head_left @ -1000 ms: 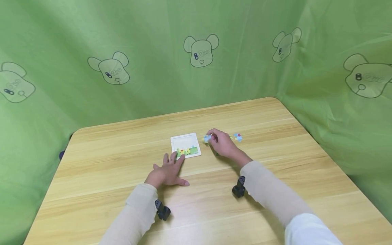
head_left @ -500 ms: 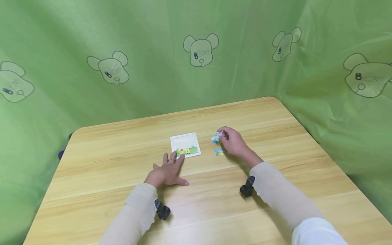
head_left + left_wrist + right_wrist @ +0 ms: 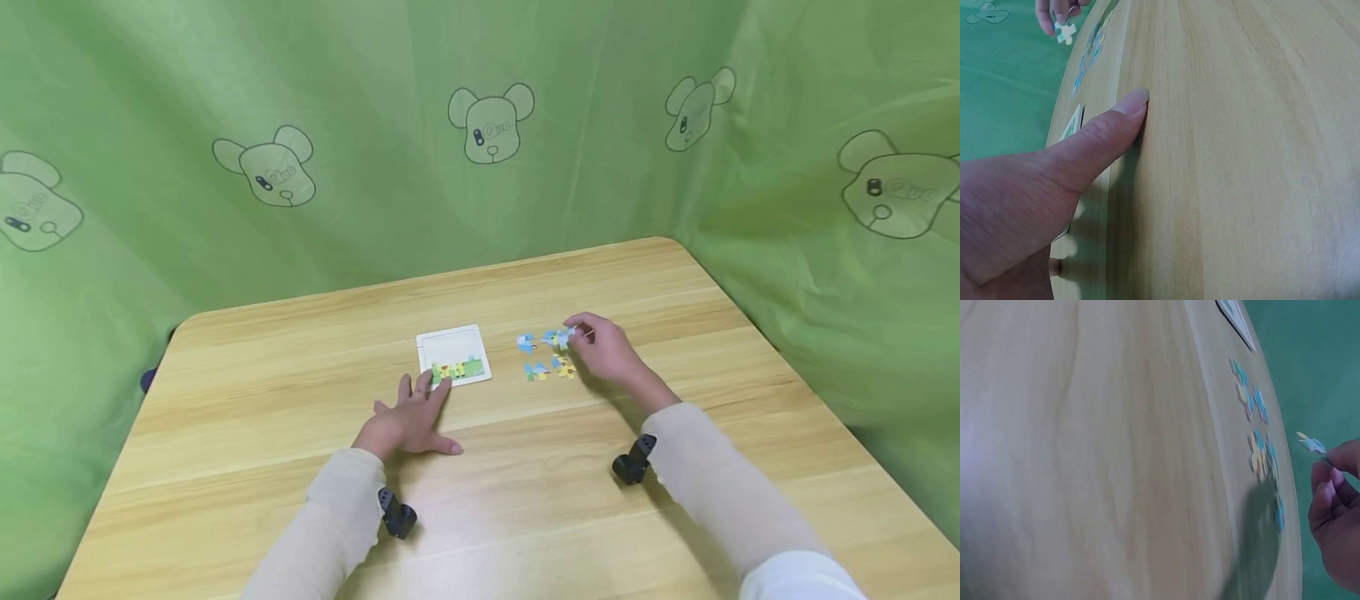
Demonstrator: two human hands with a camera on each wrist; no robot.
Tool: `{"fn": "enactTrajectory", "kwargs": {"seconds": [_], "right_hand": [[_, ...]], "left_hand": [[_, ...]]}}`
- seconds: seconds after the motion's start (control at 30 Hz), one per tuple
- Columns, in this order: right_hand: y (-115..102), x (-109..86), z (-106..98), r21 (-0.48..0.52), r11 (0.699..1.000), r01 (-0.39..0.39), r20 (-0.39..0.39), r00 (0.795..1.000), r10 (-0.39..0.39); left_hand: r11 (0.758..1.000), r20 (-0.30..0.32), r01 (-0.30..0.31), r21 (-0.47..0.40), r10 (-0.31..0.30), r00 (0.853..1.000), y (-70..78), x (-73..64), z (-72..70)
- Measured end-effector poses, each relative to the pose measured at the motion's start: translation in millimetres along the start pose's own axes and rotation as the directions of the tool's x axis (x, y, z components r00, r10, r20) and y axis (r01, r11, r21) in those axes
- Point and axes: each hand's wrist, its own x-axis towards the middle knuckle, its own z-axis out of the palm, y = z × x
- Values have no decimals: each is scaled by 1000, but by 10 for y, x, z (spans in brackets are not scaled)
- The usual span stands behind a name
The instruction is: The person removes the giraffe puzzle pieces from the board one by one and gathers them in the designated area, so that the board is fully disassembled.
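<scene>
My right hand (image 3: 611, 354) pinches a jigsaw piece (image 3: 1314, 445) between thumb and fingers, raised above the table. Loose jigsaw pieces lie flat close to it, among them a blue one (image 3: 526, 342), a blue-green one (image 3: 536, 372) and a yellow one (image 3: 565, 367). Left of these is a white square puzzle tray (image 3: 450, 342), with a green and yellow strip of fitted pieces (image 3: 461, 369) along its near side. My left hand (image 3: 408, 423) rests with fingers spread, fingertips at the tray's near left edge and thumb out to the side.
The wooden table (image 3: 495, 517) has a rounded far right corner. Green curtains (image 3: 375, 183) printed with bear heads hang behind and beside it. A small black camera (image 3: 633, 460) is on the right sleeve and another (image 3: 397, 514) on the left.
My right hand has moved right, away from the tray, with a piece in its fingers. More loose pieces have come into sight where it was. My left hand has stayed in place.
</scene>
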Motion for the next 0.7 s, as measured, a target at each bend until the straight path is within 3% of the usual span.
{"fn": "enactTrajectory", "kwargs": {"seconds": [0.33, 0.7], "right_hand": [[221, -90, -150, -17, 999, -50, 18, 999, 51], [344, -148, -142, -70, 996, -63, 52, 996, 67]], "left_hand": [[1000, 4, -4, -3, 4, 1000, 7, -4, -6], [1000, -4, -9, -4, 9, 1000, 4, 1, 5]]}}
